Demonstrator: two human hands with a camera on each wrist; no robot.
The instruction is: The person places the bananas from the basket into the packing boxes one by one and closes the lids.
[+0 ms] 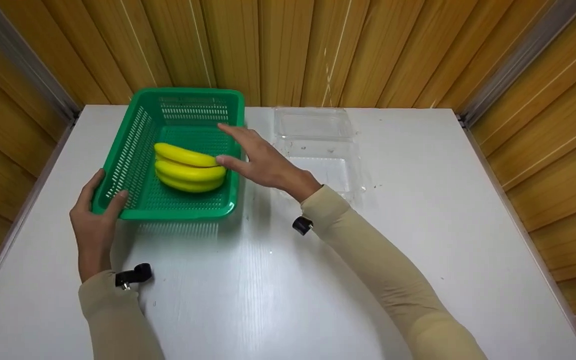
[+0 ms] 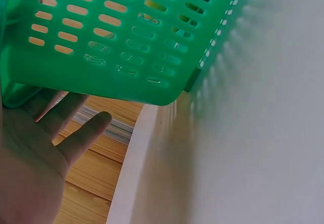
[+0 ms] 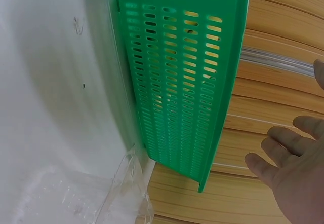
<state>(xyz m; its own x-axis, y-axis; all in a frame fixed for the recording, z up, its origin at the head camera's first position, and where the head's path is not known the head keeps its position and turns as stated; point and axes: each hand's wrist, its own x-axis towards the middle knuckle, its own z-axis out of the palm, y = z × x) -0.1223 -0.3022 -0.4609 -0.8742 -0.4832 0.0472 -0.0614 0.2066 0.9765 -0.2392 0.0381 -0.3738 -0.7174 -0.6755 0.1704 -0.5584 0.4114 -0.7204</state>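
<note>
A green plastic basket (image 1: 168, 215) with slotted walls stands at the left of the table. Inside lies a bunch of yellow bananas (image 1: 189, 173), toward the basket's right side. My left hand (image 1: 93, 220) holds the near left corner of the rim, thumb over the inner side and fingers outside; the left wrist view shows those fingers (image 2: 83, 133) below the rim. Over the basket's right rim reaches my right hand (image 1: 265, 162), its fingers spread and holding nothing. Its thumb overlaps the bananas' right end in the head view. The right wrist view shows this hand's fingers (image 3: 283, 153) extended beside the rim.
A clear plastic box (image 1: 313, 125) with its hinged lid open lies right of the basket, near the back edge. Wood-look panels (image 1: 378, 50) close off the back and both sides of the white table (image 1: 368, 280).
</note>
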